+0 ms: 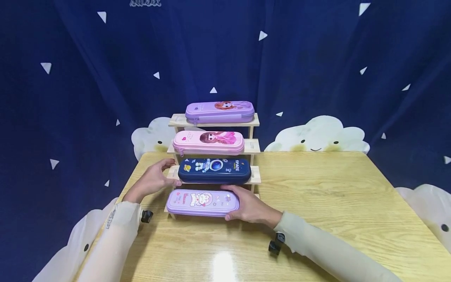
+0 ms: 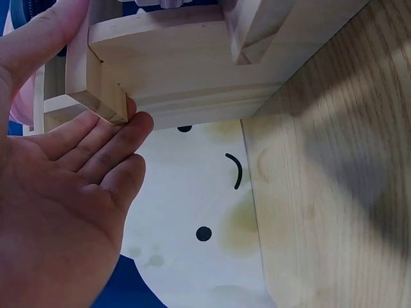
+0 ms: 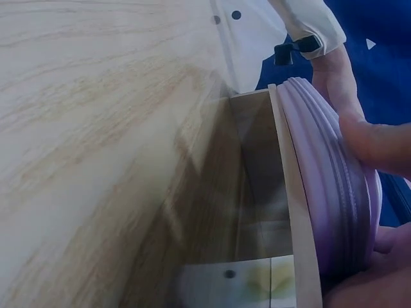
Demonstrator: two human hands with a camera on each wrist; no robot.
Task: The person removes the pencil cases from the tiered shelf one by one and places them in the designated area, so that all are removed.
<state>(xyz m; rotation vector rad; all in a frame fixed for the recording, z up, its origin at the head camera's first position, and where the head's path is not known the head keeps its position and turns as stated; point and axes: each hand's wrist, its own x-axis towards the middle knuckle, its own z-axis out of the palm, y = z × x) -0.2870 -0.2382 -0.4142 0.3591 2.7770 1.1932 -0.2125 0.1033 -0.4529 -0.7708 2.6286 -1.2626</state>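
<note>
The lilac pencil case [image 1: 202, 203] lies to the left of the right hand [image 1: 251, 205] on the lowest tier of the wooden stand [image 1: 255, 174]; its end is spanned by that hand, parted only by the case's breadth, with the thumb at the near edge and fingers at the far edge. By the left hand [image 1: 153, 181], whose thumb and fingers are bent round it, the end of the next tier up is gripped. Should the right hand's pull be uneven, the case might be swung askew and slipped off the narrow board. The navy case [image 1: 215, 170], just beyond the right fingertips, could be nudged by them if lifted. Were the stand tugged by the left hand, the frame might be tilted, and the pink case [image 1: 208, 141] and purple case [image 1: 220, 112], farther beyond both hands, could be dislodged.
</note>
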